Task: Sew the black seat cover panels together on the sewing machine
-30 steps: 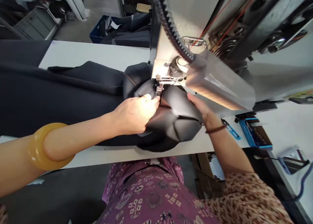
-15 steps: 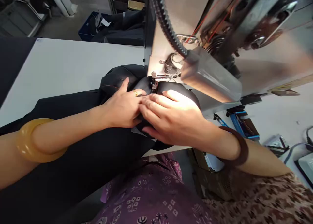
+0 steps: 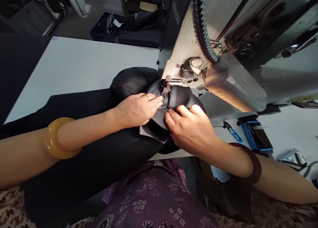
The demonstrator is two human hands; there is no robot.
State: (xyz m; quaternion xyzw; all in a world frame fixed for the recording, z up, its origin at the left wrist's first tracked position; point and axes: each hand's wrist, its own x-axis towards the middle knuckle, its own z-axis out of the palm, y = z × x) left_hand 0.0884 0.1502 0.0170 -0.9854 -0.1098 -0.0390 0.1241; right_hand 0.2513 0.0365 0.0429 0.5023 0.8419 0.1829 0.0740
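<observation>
A black leather-like cover (image 3: 174, 98) with orange stitching lies bunched under the presser foot (image 3: 165, 87) of an industrial sewing machine (image 3: 223, 39). My left hand (image 3: 137, 109), with a gold ring, presses on the cover just left of the presser foot, fingers curled and pinching the material. My right hand (image 3: 191, 127) grips the cover's folded edge just below and right of the foot, fingers bent over it. A yellow bangle (image 3: 58, 138) sits on my left forearm, a dark brown one (image 3: 253, 161) on my right wrist.
The white table (image 3: 79, 65) spreads to the left, with black fabric (image 3: 15, 65) draped at its far left. A blue thread snip (image 3: 232, 130) and a blue-edged box (image 3: 255, 137) lie right of the machine. A blue crate (image 3: 106, 27) of dark pieces stands behind the table.
My right hand drew back from flat over the cover to a curled grip on its folded edge. My left hand closed its fingers beside the presser foot. The view shifted slightly.
</observation>
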